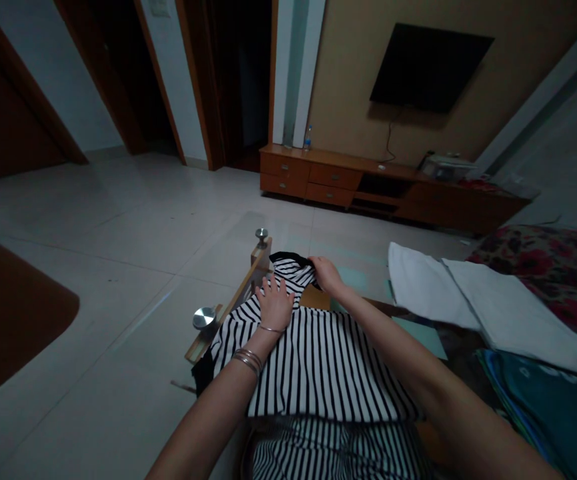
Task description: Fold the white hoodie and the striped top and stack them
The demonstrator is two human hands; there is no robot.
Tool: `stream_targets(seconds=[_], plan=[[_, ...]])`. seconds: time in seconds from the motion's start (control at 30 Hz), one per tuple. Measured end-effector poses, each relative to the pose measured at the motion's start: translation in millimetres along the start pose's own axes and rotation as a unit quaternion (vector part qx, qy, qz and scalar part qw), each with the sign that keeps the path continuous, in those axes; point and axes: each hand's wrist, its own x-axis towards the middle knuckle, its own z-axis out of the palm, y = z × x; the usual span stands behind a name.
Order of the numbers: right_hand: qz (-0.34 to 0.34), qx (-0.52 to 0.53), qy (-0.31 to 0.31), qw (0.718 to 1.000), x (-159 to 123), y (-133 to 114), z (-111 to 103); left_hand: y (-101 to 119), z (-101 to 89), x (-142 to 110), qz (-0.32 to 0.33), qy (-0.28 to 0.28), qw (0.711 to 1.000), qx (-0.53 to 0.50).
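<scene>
A black-and-white striped shirt with black trim lies spread out in front of me, one part folded across at its far end. My left hand rests flat on this folded part, fingers spread, with several thin bangles at the wrist. Farther out and to the right, my right hand has its fingers closed on the shirt's black-trimmed edge. Under the shirt, a table shows a wooden side rail with round metal knobs.
Folded white cloth and teal cloth lie at the right, near a red floral cover. A wooden cabinet stands by the far wall below a television. Brown furniture juts in from the left.
</scene>
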Motion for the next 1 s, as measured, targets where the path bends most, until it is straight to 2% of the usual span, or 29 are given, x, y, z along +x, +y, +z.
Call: stream_targets(seconds=[0.13,0.2,0.27,0.37,0.43,0.53,0.6,0.67,0.73,0.8,1.0], plan=[[0.009,0.043,0.041,0.998,-23,16,-7,1,-1.8,8,-0.012,-0.011,0.999,-0.034],[0.012,0.066,0.091,0.994,-51,36,-17,-9,-10.4,15,-0.026,-0.024,0.997,-0.075],[0.012,0.087,0.11,0.99,-87,64,-30,-27,-26.3,21,-0.032,-0.028,0.993,-0.112],[0.064,0.11,0.071,0.989,-142,111,-50,-58,-55.8,19,-0.012,-0.009,0.992,-0.124],[0.116,0.118,0.032,0.986,-168,134,-59,-67,-69.9,12,0.023,-0.01,0.991,-0.135],[0.143,0.127,-0.003,0.982,-185,146,-63,-48,-75.9,1,0.153,-0.059,0.975,-0.151],[0.137,0.128,-0.03,0.982,-184,142,-62,-21,-72.7,-2,0.252,-0.115,0.95,-0.142],[0.135,0.126,-0.057,0.981,-179,136,-59,7,-67.8,0,0.305,-0.161,0.933,-0.105],[0.144,0.123,-0.068,0.979,-176,133,-58,25,-63.2,7,0.315,-0.188,0.929,-0.055],[0.16,0.127,-0.062,0.977,-175,135,-57,32,-58.9,18,0.304,-0.202,0.931,-0.014],[0.237,0.132,-0.002,0.962,-178,149,-43,25,-41.4,41,0.238,-0.191,0.952,0.028]])
